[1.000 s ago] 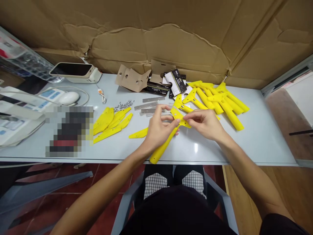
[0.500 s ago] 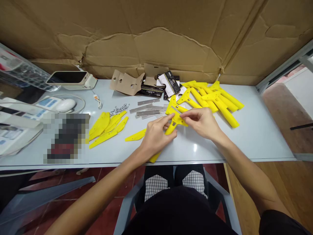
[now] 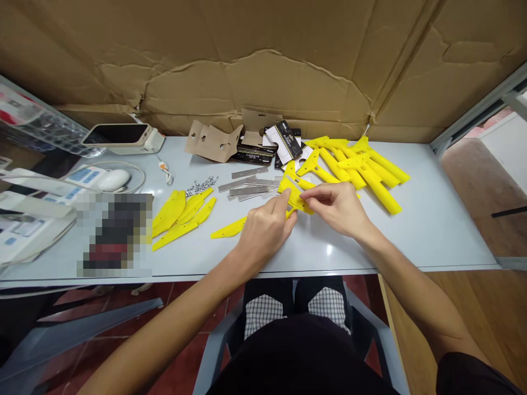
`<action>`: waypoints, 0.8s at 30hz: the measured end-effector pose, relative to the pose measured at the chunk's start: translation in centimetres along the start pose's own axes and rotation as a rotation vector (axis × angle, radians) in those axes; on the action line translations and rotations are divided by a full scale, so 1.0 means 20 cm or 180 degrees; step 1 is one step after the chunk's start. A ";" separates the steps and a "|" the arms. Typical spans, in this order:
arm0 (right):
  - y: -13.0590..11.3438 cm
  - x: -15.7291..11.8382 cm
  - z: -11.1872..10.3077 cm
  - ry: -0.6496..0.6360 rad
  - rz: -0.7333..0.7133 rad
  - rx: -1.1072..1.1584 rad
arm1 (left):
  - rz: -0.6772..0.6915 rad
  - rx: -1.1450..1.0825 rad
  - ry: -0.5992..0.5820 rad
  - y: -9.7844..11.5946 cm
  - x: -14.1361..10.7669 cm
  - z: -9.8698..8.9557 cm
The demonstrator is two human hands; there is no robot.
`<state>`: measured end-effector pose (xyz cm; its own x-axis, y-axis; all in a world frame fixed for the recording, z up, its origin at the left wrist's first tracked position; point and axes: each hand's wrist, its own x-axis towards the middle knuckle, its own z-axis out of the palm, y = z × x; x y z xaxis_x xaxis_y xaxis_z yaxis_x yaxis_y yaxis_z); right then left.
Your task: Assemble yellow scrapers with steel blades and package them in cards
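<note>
- Here's the left hand (image 3: 265, 227), wrapped firmly around a yellow tool (image 3: 298, 203) above the near part of the table (image 3: 432, 219)!
- And the right hand (image 3: 340, 206) is in close, thumb and fingers drawn together at the tool's head; whether they pinch anything, I cannot tell.
- Just beyond lie flat metal blades (image 3: 248, 191).
- Small metal pieces (image 3: 201, 185) sit heaped to their left.
- Over on the right, yellow handles (image 3: 385, 186) pile up!

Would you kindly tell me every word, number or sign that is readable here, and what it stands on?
None can be read with certainty.
Black-and-white packaging card: white print, too small.
Black box: pale print, too small.
Plastic bottle: red-and-white label, too blurred.
</note>
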<state>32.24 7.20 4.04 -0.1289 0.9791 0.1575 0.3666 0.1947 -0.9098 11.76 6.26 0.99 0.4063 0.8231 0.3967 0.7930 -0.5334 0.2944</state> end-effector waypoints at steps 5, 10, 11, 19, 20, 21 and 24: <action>-0.04 0.00 0.01 0.0003 -0.0019 -0.0027 | -0.0162 -0.0143 -0.0194 0.01 0.04 -0.01; -0.10 0.05 0.01 -0.0014 0.0105 0.0057 | -0.0526 -0.0888 -0.0356 0.03 0.11 -0.02; -0.11 0.06 0.01 -0.0014 0.0142 0.0117 | -0.0648 -0.1057 -0.0374 0.03 0.12 -0.02; -0.13 0.16 0.05 0.0010 0.0360 0.0631 | -0.1598 -0.2768 -0.0575 0.06 0.14 0.02; -0.13 0.16 0.06 0.0018 0.0364 0.0756 | -0.1699 -0.2982 -0.0578 0.07 0.14 0.02; -0.13 0.17 0.06 0.0026 0.0366 0.0911 | -0.1791 -0.3160 -0.0570 0.07 0.14 0.02; -0.14 0.18 0.07 0.0069 0.0364 0.1396 | -0.2034 -0.3536 -0.0600 0.07 0.15 0.01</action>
<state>29.52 10.14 6.56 -0.0894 0.9947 0.0504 -0.0483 0.0462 -0.9978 14.19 7.92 2.44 0.2272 0.9566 -0.1822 0.1068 0.1615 0.9811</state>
